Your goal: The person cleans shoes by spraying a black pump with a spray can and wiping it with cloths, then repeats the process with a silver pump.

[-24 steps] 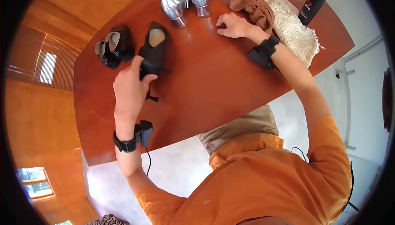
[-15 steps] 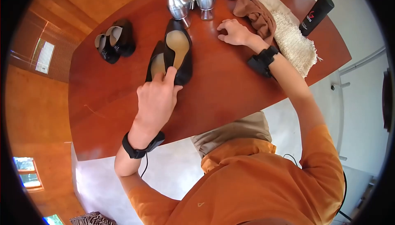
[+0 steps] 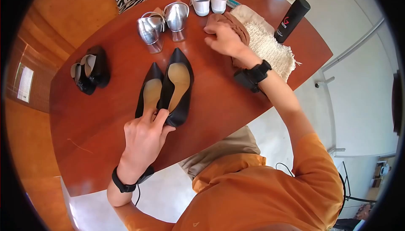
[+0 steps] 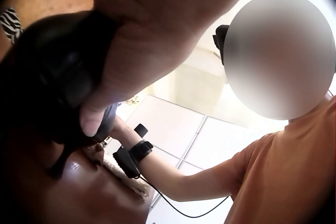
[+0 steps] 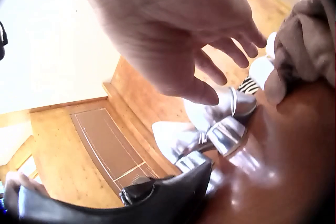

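My left hand [image 3: 143,140] grips a pair of black pointed pumps at their heel ends, with fingers inside the backs and the thumb outside. The left pump [image 3: 152,91] and the right pump [image 3: 179,79] lie side by side, tan insoles up and toes pointing away from me. In the left wrist view the dark shoe [image 4: 63,77] fills the left side, a thin heel hanging below the thumb. My right hand [image 3: 225,40] holds nothing and hovers beside a crumpled brown cloth [image 3: 230,18], overlapping it in the head view. Its fingers are loosely bent in the right wrist view.
Silver heeled shoes [image 3: 176,16] stand beyond the pumps, small white shoes [image 3: 200,4] farther back. Shiny black shoes [image 3: 99,66] sit at the left of the table [image 3: 101,134]. A cream fringed towel [image 3: 270,45], a blue brush [image 3: 232,3] and a black bottle [image 3: 292,20] are at the right.
My left hand has moved the black pumps rightward, away from the shiny black shoes, and turned them insole up, side by side. My right hand has shifted slightly over the brown cloth. The head view has turned.
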### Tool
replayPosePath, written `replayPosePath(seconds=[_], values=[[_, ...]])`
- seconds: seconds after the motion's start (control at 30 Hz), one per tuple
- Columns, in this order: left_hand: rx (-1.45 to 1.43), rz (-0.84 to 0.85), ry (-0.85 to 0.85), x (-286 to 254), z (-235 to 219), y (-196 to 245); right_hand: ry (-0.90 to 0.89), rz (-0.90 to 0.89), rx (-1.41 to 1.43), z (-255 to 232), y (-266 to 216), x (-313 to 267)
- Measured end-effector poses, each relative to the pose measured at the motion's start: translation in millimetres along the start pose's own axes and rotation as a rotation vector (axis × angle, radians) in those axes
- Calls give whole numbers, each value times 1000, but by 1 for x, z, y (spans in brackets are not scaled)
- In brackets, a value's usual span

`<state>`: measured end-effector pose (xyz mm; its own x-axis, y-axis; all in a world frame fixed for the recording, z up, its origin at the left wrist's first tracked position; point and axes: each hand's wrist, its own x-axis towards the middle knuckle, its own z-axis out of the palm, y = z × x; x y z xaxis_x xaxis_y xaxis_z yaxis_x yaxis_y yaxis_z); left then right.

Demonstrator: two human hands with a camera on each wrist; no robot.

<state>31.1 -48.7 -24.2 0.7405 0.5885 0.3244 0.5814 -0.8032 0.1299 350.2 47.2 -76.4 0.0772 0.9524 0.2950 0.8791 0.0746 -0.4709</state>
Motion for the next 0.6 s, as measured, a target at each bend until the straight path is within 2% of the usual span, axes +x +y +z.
replayPosePath(seconds=[0.07,0.1,0.17,0.2,0.27,0.33,0.4,0.47,0.53,0.6], values=[[-2,20,25,3,2,-1,8,-121,53,-22,17,11],[17,14,25,6,3,-2,4,-127,46,-26,22,10],[33,21,38,10,4,-4,416,77,81,-37,26,7],[37,9,31,12,4,-4,432,79,62,-45,29,6],[31,23,37,16,4,-2,802,119,-46,-62,34,2],[44,-9,17,15,4,-2,1078,78,-210,-86,50,-1],[52,-14,-7,14,2,-1,1289,208,-299,-108,80,-4],[45,-5,35,13,-2,1,1282,484,-130,-121,94,-9],[35,-7,71,9,-1,0,1251,526,-109,-122,117,-12],[20,-4,111,4,3,-3,1122,557,144,-123,129,-15]])
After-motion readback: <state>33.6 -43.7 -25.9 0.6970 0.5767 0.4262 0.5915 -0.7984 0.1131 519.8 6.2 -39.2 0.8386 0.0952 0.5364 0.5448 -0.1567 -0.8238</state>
